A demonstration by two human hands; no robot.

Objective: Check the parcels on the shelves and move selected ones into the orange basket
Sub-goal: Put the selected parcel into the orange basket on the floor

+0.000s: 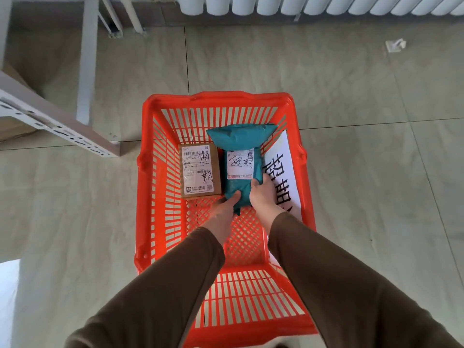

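Head | left hand (pixel 227 204), right hand (pixel 263 194) grip teal parcel (pixel 241 146) | orange basket (pixel 150 156)

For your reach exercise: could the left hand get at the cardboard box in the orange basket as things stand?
Probably yes. The left hand holds the teal parcel right beside the cardboard box, whose labelled top lies uncovered; it must let go first.

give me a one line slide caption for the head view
Both hands, left hand and right hand, set a teal parcel beside a cardboard box in the orange basket.

Soft daylight, sharp focus, wide-angle bending at edges.
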